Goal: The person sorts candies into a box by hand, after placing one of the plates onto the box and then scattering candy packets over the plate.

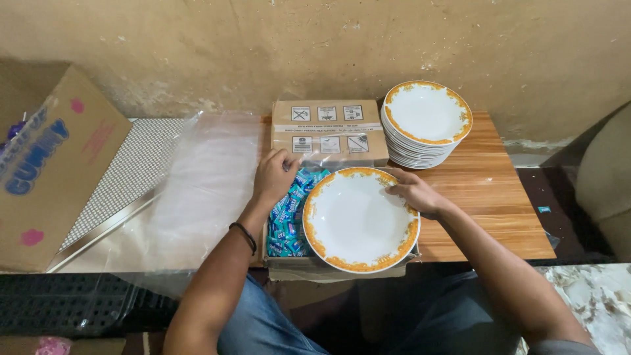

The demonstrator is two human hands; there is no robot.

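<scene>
A white plate with an orange patterned rim point(358, 220) lies over the right part of an open cardboard box point(328, 128). My right hand point(414, 194) grips the plate's far right rim. My left hand point(275, 174) rests at the box's left side, fingers on a clear plastic bag by the raised flap. Blue and teal wrapped sachets point(286, 223) fill the box beside the plate. A stack of matching plates point(426, 121) stands at the far right of the wooden table point(490, 197).
A sheet of clear plastic point(197, 184) covers a patterned surface left of the table. A large printed cardboard carton point(49, 164) leans at the far left. A stained wall runs behind. A dark gap and mottled floor lie to the right.
</scene>
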